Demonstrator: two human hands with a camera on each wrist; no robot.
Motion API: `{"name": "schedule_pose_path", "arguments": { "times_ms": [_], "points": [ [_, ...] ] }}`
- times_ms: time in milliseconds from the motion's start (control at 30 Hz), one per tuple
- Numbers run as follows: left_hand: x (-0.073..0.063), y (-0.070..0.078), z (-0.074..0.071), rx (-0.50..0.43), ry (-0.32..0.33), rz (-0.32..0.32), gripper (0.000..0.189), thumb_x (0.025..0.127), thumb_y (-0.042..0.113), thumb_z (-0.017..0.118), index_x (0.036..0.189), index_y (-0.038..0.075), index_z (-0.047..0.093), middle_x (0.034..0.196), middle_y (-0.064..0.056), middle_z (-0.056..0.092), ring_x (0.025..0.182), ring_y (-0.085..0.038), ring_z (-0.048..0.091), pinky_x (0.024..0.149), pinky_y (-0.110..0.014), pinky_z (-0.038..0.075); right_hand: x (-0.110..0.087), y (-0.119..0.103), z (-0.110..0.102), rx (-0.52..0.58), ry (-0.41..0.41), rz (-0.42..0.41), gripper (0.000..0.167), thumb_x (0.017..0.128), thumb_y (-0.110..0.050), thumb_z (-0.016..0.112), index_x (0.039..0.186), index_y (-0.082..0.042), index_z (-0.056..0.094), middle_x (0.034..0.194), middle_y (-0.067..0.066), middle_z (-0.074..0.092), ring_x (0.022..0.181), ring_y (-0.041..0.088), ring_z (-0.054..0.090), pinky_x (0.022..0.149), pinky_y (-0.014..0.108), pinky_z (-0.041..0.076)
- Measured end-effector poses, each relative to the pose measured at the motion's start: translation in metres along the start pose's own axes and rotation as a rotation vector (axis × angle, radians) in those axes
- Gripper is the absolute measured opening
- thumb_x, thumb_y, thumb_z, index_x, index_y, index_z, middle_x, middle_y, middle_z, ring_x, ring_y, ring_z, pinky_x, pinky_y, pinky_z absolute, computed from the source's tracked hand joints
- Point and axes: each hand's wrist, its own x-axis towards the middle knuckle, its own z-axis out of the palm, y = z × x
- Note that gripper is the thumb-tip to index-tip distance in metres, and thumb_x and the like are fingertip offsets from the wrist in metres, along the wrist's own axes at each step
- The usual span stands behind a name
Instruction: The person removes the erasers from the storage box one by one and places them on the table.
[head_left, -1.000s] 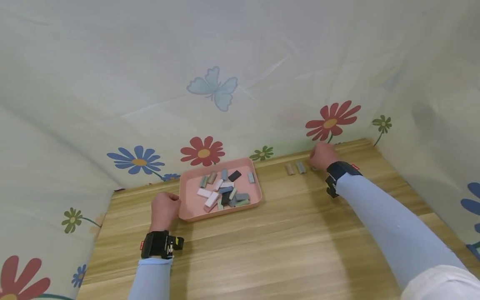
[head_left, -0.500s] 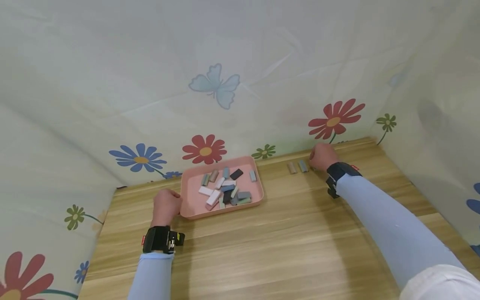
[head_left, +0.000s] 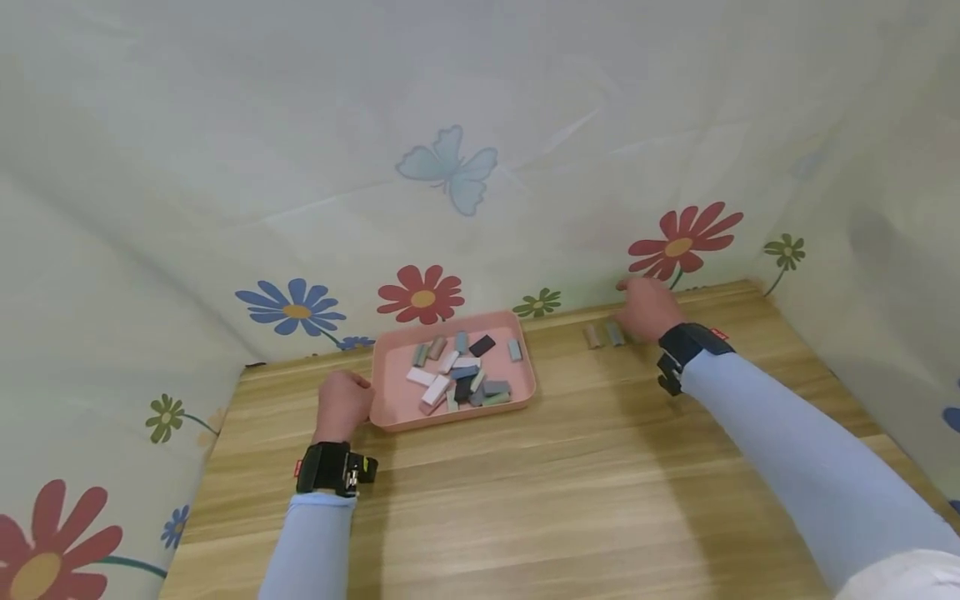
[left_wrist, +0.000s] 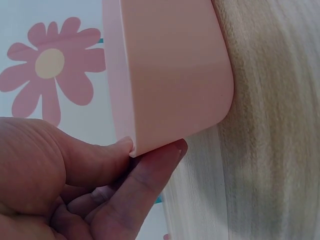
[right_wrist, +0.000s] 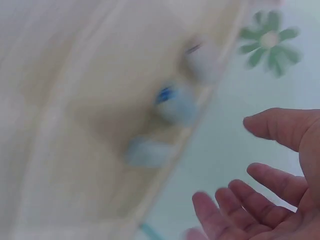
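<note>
My left hand (head_left: 343, 406) pinches the left corner of a shallow pink tray (head_left: 393, 393). In the left wrist view, thumb and fingers (left_wrist: 150, 187) close on the rim of the tray (left_wrist: 175, 65). Small blocks in white, black, blue-grey, green and brown lie scattered inside it. At the back of the table, my right hand (head_left: 648, 310) is beside a brown block (head_left: 592, 336) and a blue-grey block (head_left: 615, 333). The right wrist view has that hand (right_wrist: 275, 195) holding nothing, thumb apart from loosely bent fingers. There, a third pale blue block (right_wrist: 147, 152) shows, blurred, nearest the hand.
The wooden table (head_left: 510, 500) runs back to a pale sheet (head_left: 322, 167) printed with flowers and a butterfly. More of this sheet rises along both sides. Black straps with small cameras sit on both wrists.
The right hand has loosened, its thumb lifting away, and has risen slightly off the table beside the blocks. The left hand keeps its pinch on the tray. The head view has shifted a little.
</note>
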Motion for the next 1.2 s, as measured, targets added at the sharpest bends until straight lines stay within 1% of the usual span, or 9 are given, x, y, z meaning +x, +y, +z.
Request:
{"name": "schedule_pose_path", "arguments": {
  "times_ms": [133, 300, 500, 600, 733, 867, 933, 1067, 1200],
  "points": [
    [0.001, 0.003, 0.001, -0.012, -0.001, -0.023, 0.018, 0.08, 0.011, 0.06, 0.088, 0.001, 0.072, 0.086, -0.015, 0.069, 0.064, -0.023, 0.061, 0.049, -0.027, 0.045, -0.005, -0.044, -0.008, 0.019, -0.051, -0.069, 0.058, 0.079, -0.029, 0.07, 0.126, -0.001, 0.052, 0.129, 0.025, 0.049, 0.11, 0.038, 0.052, 0.092, 0.051, 0.043],
    [0.002, 0.002, 0.003, -0.003, 0.019, -0.017, 0.016, 0.08, 0.011, 0.06, 0.085, 0.001, 0.072, 0.083, -0.014, 0.069, 0.063, -0.022, 0.06, 0.05, -0.027, 0.045, -0.011, -0.094, 0.001, 0.058, -0.124, -0.17, 0.07, 0.072, -0.041, 0.075, 0.131, -0.016, 0.047, 0.139, 0.021, 0.037, 0.125, 0.037, 0.041, 0.098, 0.051, 0.04],
    [0.003, -0.001, 0.005, 0.009, 0.041, 0.02, 0.017, 0.08, 0.01, 0.059, 0.078, 0.001, 0.073, 0.07, -0.011, 0.067, 0.054, -0.021, 0.055, 0.047, -0.027, 0.041, -0.015, -0.132, 0.022, 0.063, -0.188, -0.266, 0.07, 0.072, -0.042, 0.076, 0.131, -0.022, 0.045, 0.138, 0.017, 0.038, 0.119, 0.032, 0.046, 0.091, 0.046, 0.046],
    [0.001, 0.0, 0.004, 0.006, 0.045, 0.012, 0.017, 0.081, 0.01, 0.059, 0.078, 0.001, 0.073, 0.069, -0.011, 0.067, 0.054, -0.021, 0.055, 0.046, -0.027, 0.041, -0.017, -0.145, 0.033, 0.054, -0.235, -0.299, 0.068, 0.072, -0.039, 0.077, 0.131, -0.022, 0.046, 0.137, 0.015, 0.038, 0.115, 0.03, 0.048, 0.086, 0.042, 0.048],
    [0.001, 0.001, 0.005, -0.001, 0.045, 0.003, 0.015, 0.081, 0.008, 0.058, 0.081, 0.001, 0.072, 0.074, -0.012, 0.067, 0.057, -0.021, 0.057, 0.047, -0.027, 0.043, -0.02, -0.159, 0.05, 0.071, -0.25, -0.326, 0.064, 0.069, -0.034, 0.08, 0.125, -0.023, 0.052, 0.129, 0.008, 0.046, 0.106, 0.023, 0.051, 0.077, 0.036, 0.051],
    [0.001, 0.001, 0.006, -0.002, 0.045, -0.002, 0.014, 0.081, 0.007, 0.058, 0.081, 0.002, 0.071, 0.077, -0.012, 0.067, 0.058, -0.021, 0.057, 0.048, -0.026, 0.043, -0.022, -0.17, 0.068, 0.133, -0.271, -0.341, 0.072, 0.061, -0.038, 0.086, 0.124, -0.029, 0.053, 0.117, -0.001, 0.05, 0.098, 0.014, 0.052, 0.072, 0.028, 0.051],
    [0.001, 0.001, 0.006, -0.008, 0.043, -0.006, 0.014, 0.081, 0.007, 0.058, 0.081, 0.002, 0.071, 0.076, -0.012, 0.067, 0.058, -0.021, 0.057, 0.048, -0.026, 0.043, -0.022, -0.173, 0.075, 0.13, -0.295, -0.354, 0.073, 0.059, -0.039, 0.087, 0.122, -0.027, 0.053, 0.111, 0.0, 0.054, 0.095, 0.014, 0.052, 0.073, 0.027, 0.05],
    [0.002, -0.001, 0.006, -0.029, 0.036, -0.014, 0.014, 0.08, 0.008, 0.059, 0.079, 0.001, 0.072, 0.072, -0.011, 0.066, 0.056, -0.021, 0.057, 0.047, -0.027, 0.043, -0.02, -0.177, 0.087, 0.038, -0.323, -0.366, 0.063, 0.063, -0.035, 0.085, 0.117, -0.02, 0.056, 0.105, 0.005, 0.062, 0.098, 0.019, 0.048, 0.076, 0.031, 0.047],
    [0.003, -0.003, 0.006, -0.04, 0.043, 0.005, 0.015, 0.08, 0.008, 0.059, 0.079, 0.001, 0.072, 0.07, -0.011, 0.066, 0.054, -0.021, 0.057, 0.046, -0.027, 0.043, -0.018, -0.178, 0.094, -0.038, -0.341, -0.314, 0.055, 0.069, -0.034, 0.081, 0.115, -0.014, 0.059, 0.105, 0.006, 0.059, 0.099, 0.019, 0.045, 0.078, 0.031, 0.046]
  ]
}}
